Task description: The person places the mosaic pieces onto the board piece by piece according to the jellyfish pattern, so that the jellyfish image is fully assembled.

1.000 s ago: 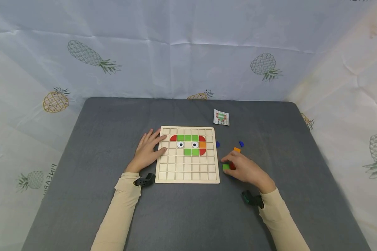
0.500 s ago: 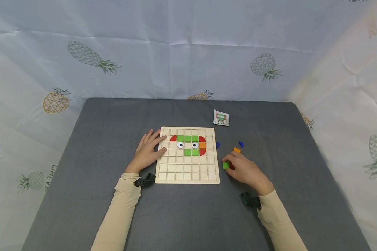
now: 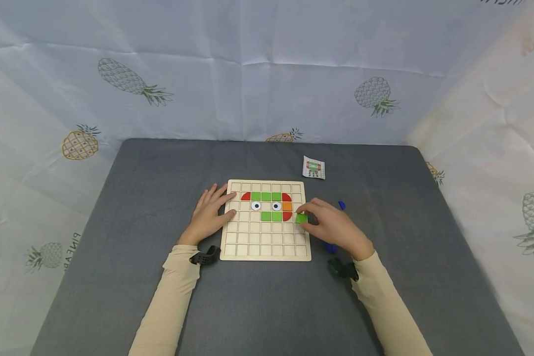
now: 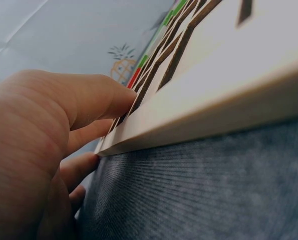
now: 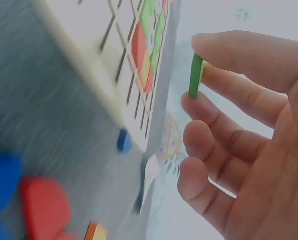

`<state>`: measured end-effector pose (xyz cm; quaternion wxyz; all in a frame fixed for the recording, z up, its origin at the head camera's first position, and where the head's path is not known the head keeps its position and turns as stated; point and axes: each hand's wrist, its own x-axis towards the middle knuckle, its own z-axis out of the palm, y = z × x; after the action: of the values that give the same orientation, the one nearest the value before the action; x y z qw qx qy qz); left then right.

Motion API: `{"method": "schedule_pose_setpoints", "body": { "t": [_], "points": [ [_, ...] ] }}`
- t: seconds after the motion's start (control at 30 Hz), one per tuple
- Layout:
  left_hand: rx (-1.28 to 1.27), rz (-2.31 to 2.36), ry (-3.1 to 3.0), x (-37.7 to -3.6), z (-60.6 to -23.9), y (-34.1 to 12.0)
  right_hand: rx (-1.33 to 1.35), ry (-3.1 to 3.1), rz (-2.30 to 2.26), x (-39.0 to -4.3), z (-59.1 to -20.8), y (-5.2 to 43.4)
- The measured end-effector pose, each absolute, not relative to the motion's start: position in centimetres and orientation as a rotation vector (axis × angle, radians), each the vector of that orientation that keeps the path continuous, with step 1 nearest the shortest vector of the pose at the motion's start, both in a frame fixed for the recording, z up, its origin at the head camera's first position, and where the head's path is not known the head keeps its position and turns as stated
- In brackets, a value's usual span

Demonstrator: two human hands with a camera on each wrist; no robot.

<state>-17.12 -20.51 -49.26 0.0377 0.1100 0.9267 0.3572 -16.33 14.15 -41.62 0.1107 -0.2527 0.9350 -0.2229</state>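
over the right-hand margin of a pale wooden grid board [image 3: 265, 241], a small green tile [image 3: 301, 218] is held by a person's right hand [image 3: 335, 228]. flat and bright, the tile turns its square face up toward the head camera, its sides about equal. seen from the right wrist, it stands edge-on as a thin green strip, its long axis running from the thumb to the fingertip opposite, leaning slightly off upright in that view. the right fingers and thumb pinch narrowly around it. across the grid, the left hand [image 3: 206, 215] spreads its fingers wide, thumb and forefinger on the board's left edge. set on the board are five green squares [image 3: 266, 197], three rounded red pieces [image 3: 246, 197], an orange square [image 3: 287, 206] and two eye discs [image 3: 255, 205]. blue pieces [image 3: 330, 248] lie to the right on the gray worktop [image 3: 267, 306], near a blurred red piece [image 5: 44, 207]. beyond the board rests a small printed card [image 3: 313, 168], before a pale pineapple-print cloth [image 3: 267, 99].
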Motion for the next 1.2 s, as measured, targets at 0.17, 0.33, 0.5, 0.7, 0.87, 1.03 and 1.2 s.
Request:
{"method": "schedule_pose_setpoints", "body": {
  "t": [0.17,0.33,0.5,0.7,0.87,1.03,1.2],
  "points": [
    [0.338,1.085,2.846,-17.1,-49.3,-20.5,-0.791,2.737,-0.659,-17.5,-41.3,11.9],
    [0.335,1.076,2.851,-17.1,-49.3,-20.5,-0.868,2.732,-0.636,-18.6,-41.3,9.4],
    [0.332,1.080,2.850,-17.1,-49.3,-20.5,-0.938,2.692,-0.640,-19.4,-41.6,7.0],
    [0.344,1.064,2.853,-17.1,-49.2,-20.5,-0.946,2.638,-0.579,-19.9,-42.2,4.6],
    [0.346,1.059,2.856,-17.2,-49.2,-20.5,-0.949,2.629,-0.519,-19.9,-42.8,3.7],
    [0.339,1.069,2.850,-17.2,-49.2,-20.5,-0.946,2.619,-0.467,-20.0,-43.3,3.4],
    [0.330,1.072,2.850,-17.1,-49.2,-20.5,-0.967,2.615,-0.435,-20.1,-43.6,3.2]
  ]
}}
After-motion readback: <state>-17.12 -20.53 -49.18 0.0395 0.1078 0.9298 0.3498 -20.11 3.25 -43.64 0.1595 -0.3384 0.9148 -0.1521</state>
